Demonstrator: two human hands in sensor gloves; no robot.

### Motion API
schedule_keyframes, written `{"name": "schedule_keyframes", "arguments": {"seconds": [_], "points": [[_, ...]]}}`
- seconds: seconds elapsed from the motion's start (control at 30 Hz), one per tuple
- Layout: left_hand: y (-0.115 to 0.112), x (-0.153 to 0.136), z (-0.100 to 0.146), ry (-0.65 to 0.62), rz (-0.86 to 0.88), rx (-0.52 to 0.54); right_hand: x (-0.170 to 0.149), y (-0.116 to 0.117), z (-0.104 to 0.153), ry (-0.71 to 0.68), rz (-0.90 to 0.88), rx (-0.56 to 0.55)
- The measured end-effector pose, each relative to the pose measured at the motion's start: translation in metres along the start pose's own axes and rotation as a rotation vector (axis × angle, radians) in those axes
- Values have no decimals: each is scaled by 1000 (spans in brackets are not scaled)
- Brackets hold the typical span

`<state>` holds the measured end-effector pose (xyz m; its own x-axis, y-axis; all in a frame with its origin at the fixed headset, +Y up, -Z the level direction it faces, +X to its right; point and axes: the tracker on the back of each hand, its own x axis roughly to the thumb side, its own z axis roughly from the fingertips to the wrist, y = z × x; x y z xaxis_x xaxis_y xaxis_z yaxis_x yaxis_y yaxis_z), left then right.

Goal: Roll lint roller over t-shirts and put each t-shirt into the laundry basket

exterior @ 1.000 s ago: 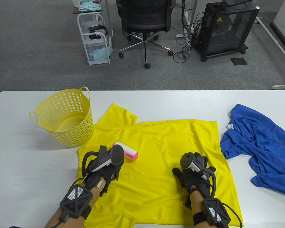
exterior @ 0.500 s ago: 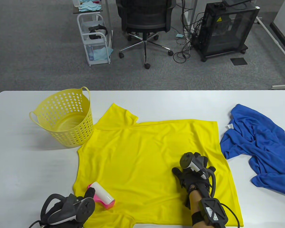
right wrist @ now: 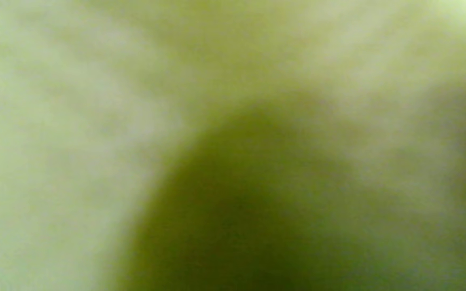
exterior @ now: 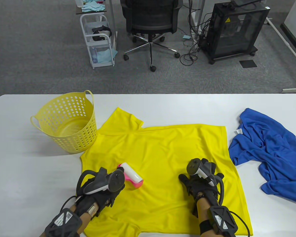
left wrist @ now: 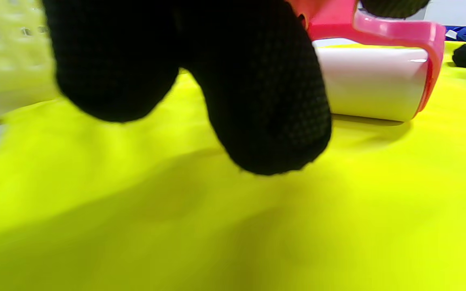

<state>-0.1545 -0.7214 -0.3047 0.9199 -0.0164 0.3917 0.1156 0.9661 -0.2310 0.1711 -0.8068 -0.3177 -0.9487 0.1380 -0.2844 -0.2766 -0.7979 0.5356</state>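
Tabletop: lint roller (exterior: 132, 176) beyond left fingers (left wrist: 265, 101).

The table view is bright and evenly lit, sharp throughout, with soft shadows hugging the laundry basket (exterior: 66, 121) on its left and near sides. Edges bow slightly (wide lens). In the left wrist view the gloved fingers (left wrist: 265, 101) are blurred, the lint roller (left wrist: 372, 83) behind them crisper, with a small glare line. The right wrist view is wholly out of focus, a yellow-green haze with a dark shadow.
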Motion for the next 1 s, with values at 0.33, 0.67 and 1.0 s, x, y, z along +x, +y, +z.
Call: {"name": "schedule_keyframes", "arguments": {"seconds": [0.33,0.67,1.0], "points": [[20,46,-98,110,10,43,1,0,0,-5,2,8],[8,28,-57,44,-17,38,1,0,0,-9,-2,12],[-29,-23,66,-1,-35,40,1,0,1,-2,6,6]]}}
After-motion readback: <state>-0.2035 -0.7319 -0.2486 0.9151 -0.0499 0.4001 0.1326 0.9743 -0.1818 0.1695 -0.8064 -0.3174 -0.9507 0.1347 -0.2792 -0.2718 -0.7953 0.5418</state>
